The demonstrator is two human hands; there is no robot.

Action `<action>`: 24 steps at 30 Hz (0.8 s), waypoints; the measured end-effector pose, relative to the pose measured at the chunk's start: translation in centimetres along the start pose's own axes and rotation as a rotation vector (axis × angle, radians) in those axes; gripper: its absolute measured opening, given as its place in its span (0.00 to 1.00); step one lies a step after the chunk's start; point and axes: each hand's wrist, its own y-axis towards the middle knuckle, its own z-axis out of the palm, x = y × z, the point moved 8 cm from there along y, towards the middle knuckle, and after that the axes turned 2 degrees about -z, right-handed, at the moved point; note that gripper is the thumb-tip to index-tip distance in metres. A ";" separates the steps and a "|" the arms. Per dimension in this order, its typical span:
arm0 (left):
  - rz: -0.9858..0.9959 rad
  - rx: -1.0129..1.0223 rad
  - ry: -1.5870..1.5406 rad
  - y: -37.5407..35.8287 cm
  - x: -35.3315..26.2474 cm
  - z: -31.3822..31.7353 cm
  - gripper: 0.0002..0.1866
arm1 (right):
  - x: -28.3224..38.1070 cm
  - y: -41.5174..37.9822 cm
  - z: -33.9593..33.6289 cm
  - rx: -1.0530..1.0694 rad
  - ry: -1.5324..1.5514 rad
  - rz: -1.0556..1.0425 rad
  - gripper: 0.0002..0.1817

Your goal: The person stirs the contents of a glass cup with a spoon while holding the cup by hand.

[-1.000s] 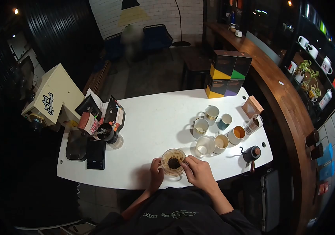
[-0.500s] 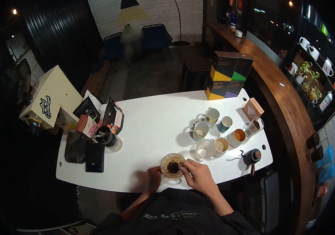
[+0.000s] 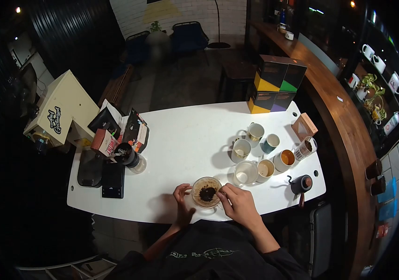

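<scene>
Glass vessel [image 3: 198, 190] might be tipped if nudged by the left hand [image 3: 183, 205], fingers spread; whether the right hand [image 3: 240, 204] pinches cannot be told.

Your right hand [image 3: 240, 204] was at the right rim of the clear vessel [image 3: 198, 186], its grip unclear; dark grounds [image 3: 207, 193] lay inside. Your left hand [image 3: 183, 206] curved open beside it.
</scene>
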 end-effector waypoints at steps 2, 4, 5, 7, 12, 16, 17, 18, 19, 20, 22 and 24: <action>0.054 0.028 0.047 0.0 0.0 0.8 0.61 | 0.0 0.1 0.3 0.008 -0.004 0.008 0.06; 0.120 0.085 0.106 -0.3 0.0 1.7 0.70 | 0.0 0.1 0.4 0.018 -0.009 0.021 0.05; 0.118 0.083 0.105 -0.2 -0.6 1.9 0.70 | 0.2 0.2 0.4 0.018 -0.004 0.019 0.05; 0.018 0.150 0.100 -0.1 -1.1 2.7 0.69 | 0.2 0.2 0.3 0.021 0.002 0.018 0.06; -0.068 0.204 0.141 -0.7 0.7 3.1 0.66 | 0.1 0.0 0.4 0.025 0.002 0.015 0.06; -0.092 0.197 0.129 -0.2 0.6 3.4 0.59 | 0.2 0.0 0.6 0.026 -0.013 0.014 0.06; -0.087 0.197 0.128 0.2 -0.1 3.6 0.59 | 0.3 -0.1 0.6 0.027 -0.022 0.012 0.06; -0.098 0.209 0.136 0.6 -0.7 3.8 0.57 | 0.3 -0.1 0.6 0.028 -0.031 0.011 0.06; -0.110 0.222 0.143 0.9 -1.0 4.1 0.56 | 0.4 -0.1 0.5 0.026 -0.034 0.011 0.06; -0.108 0.224 0.140 1.0 -1.1 4.2 0.56 | 0.5 -0.1 0.4 0.012 -0.041 0.018 0.06; -0.147 0.212 0.114 1.0 -0.9 4.1 0.54 | 0.6 -0.1 0.1 -0.007 -0.050 0.031 0.05; -0.158 0.221 0.158 0.7 -0.6 4.1 0.55 | 1.1 -0.1 0.0 -0.026 -0.074 0.015 0.05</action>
